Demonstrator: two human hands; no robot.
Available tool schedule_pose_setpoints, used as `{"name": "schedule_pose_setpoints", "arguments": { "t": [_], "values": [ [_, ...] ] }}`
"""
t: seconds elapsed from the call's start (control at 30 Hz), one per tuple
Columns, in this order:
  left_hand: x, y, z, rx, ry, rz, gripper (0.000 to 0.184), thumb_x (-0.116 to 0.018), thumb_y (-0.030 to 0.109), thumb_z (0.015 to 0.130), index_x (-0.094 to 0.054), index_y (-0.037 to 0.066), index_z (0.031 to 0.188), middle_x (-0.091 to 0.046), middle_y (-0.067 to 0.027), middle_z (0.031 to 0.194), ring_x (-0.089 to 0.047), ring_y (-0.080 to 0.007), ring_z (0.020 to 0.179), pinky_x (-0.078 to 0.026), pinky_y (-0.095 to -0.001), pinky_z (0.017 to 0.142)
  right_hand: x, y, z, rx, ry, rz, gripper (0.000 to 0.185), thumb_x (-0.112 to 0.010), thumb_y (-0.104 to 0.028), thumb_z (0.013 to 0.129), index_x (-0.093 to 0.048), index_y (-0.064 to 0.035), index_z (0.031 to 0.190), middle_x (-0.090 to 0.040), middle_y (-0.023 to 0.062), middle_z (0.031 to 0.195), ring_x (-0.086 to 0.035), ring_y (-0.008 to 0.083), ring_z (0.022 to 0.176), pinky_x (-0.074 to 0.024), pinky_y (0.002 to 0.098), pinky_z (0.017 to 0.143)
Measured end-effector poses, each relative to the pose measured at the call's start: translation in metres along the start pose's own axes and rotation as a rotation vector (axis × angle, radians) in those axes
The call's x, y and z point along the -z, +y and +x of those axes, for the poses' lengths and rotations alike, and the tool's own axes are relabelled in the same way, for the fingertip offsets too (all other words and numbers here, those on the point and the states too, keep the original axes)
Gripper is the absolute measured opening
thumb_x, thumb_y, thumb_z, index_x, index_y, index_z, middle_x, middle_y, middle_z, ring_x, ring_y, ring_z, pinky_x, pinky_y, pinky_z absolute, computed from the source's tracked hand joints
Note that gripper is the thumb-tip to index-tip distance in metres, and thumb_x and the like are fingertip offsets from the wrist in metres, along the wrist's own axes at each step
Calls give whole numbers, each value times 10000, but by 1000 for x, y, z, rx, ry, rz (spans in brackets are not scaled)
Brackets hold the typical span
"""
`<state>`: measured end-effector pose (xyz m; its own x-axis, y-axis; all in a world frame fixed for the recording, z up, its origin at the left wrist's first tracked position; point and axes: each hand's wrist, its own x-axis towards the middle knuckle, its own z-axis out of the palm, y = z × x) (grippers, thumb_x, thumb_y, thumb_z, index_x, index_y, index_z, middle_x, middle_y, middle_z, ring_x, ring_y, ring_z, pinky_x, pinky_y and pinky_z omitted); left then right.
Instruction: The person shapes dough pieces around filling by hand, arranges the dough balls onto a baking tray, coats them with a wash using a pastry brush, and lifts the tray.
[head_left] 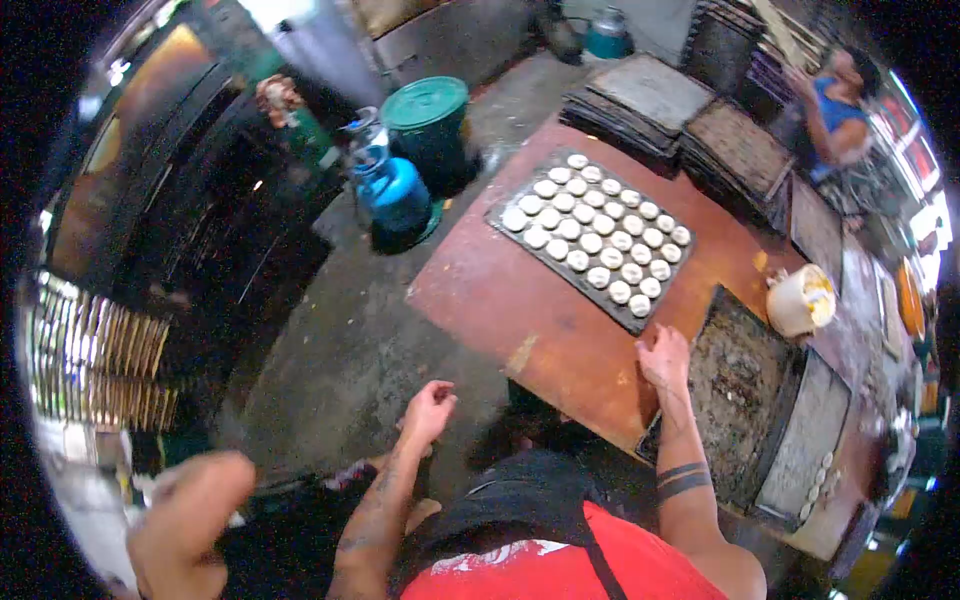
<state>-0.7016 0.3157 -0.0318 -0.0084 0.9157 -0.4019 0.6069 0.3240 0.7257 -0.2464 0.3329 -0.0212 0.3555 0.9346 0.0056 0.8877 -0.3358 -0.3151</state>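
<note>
My left hand (430, 412) hangs over the floor beside the table, its fingers loosely bent and apart with nothing in them. My right hand (664, 357) is over the table just below the near corner of a dark baking tray (630, 322). Its fingers are slightly spread and hold nothing; whether they touch the tray's edge I cannot tell. Rows of round white dough pieces (590, 243) fill that tray. To the right of my right hand lies a worn, dark tray (738, 385) with a crusted surface.
The reddish table (470, 270) carries stacked trays (650, 95), a white bucket (801, 300) and another tray (805, 440) with a few dough pieces. A blue gas cylinder (393, 195) and green-lidded bin (425, 105) stand left. Another person (840, 120) is at the far right; a bare limb (195, 510) shows lower left.
</note>
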Motion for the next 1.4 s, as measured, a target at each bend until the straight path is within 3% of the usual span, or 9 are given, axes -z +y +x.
{"name": "schedule_pose_setpoints", "arguments": {
  "t": [0.17, 0.33, 0.37, 0.43, 0.63, 1.03, 1.17, 1.3, 1.4],
  "values": [
    [-6, 61, 72, -343, 82, 114, 467, -677, 182, 865, -552, 26, 1287, -637, -177, 1170, -621, -299, 1089, -490, -397, 949, 2, -29, -15, 53, 105, 164, 483, -707, -281, 829, -589, -4, 1207, -593, 218, 1236, -529, 387, 1193, -426, 469, 1033],
    [-18, 170, 194, -667, 168, 395, 486, -655, 242, 869, -538, -11, 1268, -583, -241, 1237, -544, -407, 1158, -438, -475, 1003, 0, -84, -80, 272, -276, 434, 429, -669, -250, 845, -606, -2, 1189, -633, 235, 1166, -588, 404, 1107, -479, 453, 974],
    [-5, 209, 212, -674, 83, 502, 451, -649, 233, 862, -571, -16, 1230, -599, -270, 1187, -564, -417, 1128, -450, -480, 989, 36, -104, -79, 290, -664, 323, 415, -679, -271, 846, -626, -14, 1168, -642, 231, 1155, -593, 398, 1105, -483, 456, 967],
    [-15, 212, 292, -819, 257, 543, 442, -622, 235, 855, -594, -35, 1203, -623, -292, 1160, -590, -443, 1110, -475, -494, 978, 52, -101, -105, 260, -576, 456, 367, -686, -200, 852, -646, -34, 1177, -674, 195, 1116, -623, 365, 1083, -493, 427, 950],
    [-34, 180, 469, -315, -44, 512, 663, -593, 536, 807, -690, -53, 1093, -607, -302, 1250, -577, -427, 1191, -453, -465, 997, 101, -42, -153, -367, -57, 475, 333, -698, -137, 870, -650, -11, 1175, -684, 156, 1073, -658, 280, 1009, -520, 372, 887],
    [-5, 172, 369, -228, 61, -155, 637, -739, 227, 851, -482, -33, 1372, -560, -169, 1369, -562, -271, 1203, -425, -369, 1041, 204, 170, 59, -207, 438, -105, 306, -565, -138, 879, -675, -38, 1146, -661, 201, 1171, -613, 366, 1117, -489, 416, 962],
    [-5, 133, 292, -247, -138, 176, 602, -740, 182, 814, -508, -19, 1332, -564, -218, 1338, -550, -318, 1227, -441, -400, 1035, 211, 222, 136, -67, -442, -163, 587, -541, 50, 733, -658, -181, 1260, -697, 156, 1132, -665, 323, 1064, -527, 429, 878],
    [-12, 151, 170, -257, -121, 712, 678, -766, 209, 774, -500, 4, 1363, -453, -246, 1448, -449, -396, 1326, -398, -431, 1087, 176, 248, 173, 117, -623, -462, 404, -531, -323, 927, -629, -211, 1302, -661, 138, 1250, -642, 333, 1122, -497, 382, 965],
    [-7, 143, 149, -373, -87, 802, 716, -779, 228, 763, -492, 26, 1388, -375, -242, 1514, -403, -405, 1363, -374, -451, 1108, 206, 212, 155, -183, -384, -136, 377, -627, -390, 858, -705, -164, 1149, -701, 140, 1149, -646, 367, 1082, -517, 396, 919]
  ]
}}
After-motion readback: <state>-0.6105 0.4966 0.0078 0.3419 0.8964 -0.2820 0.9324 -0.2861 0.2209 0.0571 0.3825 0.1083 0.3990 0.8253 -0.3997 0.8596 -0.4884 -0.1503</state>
